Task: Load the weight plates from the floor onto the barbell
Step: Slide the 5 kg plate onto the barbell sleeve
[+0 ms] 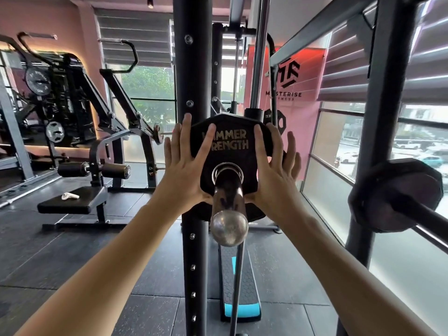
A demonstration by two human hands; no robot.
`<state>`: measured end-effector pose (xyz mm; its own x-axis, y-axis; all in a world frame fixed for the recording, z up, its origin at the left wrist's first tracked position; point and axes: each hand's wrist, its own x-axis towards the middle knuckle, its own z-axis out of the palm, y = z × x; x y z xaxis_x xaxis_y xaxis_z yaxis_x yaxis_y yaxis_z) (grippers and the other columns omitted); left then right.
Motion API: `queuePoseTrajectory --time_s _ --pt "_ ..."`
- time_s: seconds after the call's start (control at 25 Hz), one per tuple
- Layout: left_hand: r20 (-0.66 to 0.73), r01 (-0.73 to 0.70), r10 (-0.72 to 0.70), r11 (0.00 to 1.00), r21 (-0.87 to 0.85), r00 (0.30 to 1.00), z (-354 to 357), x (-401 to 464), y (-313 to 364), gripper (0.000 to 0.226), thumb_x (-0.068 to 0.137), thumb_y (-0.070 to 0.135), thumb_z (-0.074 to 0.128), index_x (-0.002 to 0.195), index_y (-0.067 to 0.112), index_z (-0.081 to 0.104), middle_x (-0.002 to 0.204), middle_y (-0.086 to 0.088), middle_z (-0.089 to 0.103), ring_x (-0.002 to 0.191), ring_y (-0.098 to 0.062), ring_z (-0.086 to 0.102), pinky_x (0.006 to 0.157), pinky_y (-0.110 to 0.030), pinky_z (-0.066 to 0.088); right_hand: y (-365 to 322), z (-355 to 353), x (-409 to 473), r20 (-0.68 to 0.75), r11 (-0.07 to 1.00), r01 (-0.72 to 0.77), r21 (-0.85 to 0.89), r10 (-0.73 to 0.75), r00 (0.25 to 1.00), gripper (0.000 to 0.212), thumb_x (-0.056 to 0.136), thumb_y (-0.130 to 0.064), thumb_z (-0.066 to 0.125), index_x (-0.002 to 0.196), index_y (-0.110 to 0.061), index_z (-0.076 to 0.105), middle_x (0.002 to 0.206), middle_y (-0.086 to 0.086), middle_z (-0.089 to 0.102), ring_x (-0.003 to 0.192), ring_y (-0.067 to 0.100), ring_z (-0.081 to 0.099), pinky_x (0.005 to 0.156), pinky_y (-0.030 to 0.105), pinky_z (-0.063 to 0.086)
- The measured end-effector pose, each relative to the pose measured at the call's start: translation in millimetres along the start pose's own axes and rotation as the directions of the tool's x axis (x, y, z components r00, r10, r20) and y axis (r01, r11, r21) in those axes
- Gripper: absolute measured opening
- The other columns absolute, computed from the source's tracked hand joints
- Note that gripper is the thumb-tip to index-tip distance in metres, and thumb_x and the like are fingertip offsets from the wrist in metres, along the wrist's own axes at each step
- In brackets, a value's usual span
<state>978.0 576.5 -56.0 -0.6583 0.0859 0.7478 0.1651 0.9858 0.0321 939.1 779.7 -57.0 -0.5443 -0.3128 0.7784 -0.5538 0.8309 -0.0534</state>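
Bare forearms reach out to the chrome barbell sleeve (229, 209), whose rounded end points at the camera. Beyond it, the left hand (186, 170) and right hand (274, 175) lie flat with fingers spread, pressing the black Hammer Strength weight plate (229, 146) threaded on the sleeve between them. It looks heavy, rigid and grippy-rimmed, so holding its opposite edges seems best.

Black plate (230, 151), gold lettering; chrome barbell sleeve (229, 209).

A gym: weight machines (80, 122), rack upright (192, 93), rubber flooring (72, 263).
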Motion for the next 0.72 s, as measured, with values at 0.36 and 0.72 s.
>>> queuePoseTrajectory --time_s 0.36,0.72 --pt "0.022 -0.01 0.008 0.995 0.096 1.0 31.5 46.8 -16.0 0.158 0.046 0.05 0.099 0.16 0.036 -0.009 0.165 -0.016 -0.003 0.149 -0.042 0.012 0.12 -0.056 0.021 10.7 57.5 29.2 -0.06 0.991 -0.123 0.049 0.125 0.99 0.145 0.06 -0.061 0.089 0.161 -0.02 -0.007 0.164 0.017 0.003 0.148 0.04 0.018 0.11 0.061 0.037" --pt "-0.047 0.087 -0.087 0.996 0.0 0.995 72.5 66.1 -28.3 0.141 0.058 0.052 0.094 0.162 0.03 0.001 0.165 -0.019 0.001 0.147 -0.045 0.017 0.12 -0.058 0.025 31.5 86.2 71.4 -0.081 0.998 -0.046 -0.033 0.043 0.996 0.142 0.058 -0.028 0.097 0.161 -0.023 -0.001 0.164 0.016 0.009 0.144 0.041 0.024 0.107 0.054 0.042"
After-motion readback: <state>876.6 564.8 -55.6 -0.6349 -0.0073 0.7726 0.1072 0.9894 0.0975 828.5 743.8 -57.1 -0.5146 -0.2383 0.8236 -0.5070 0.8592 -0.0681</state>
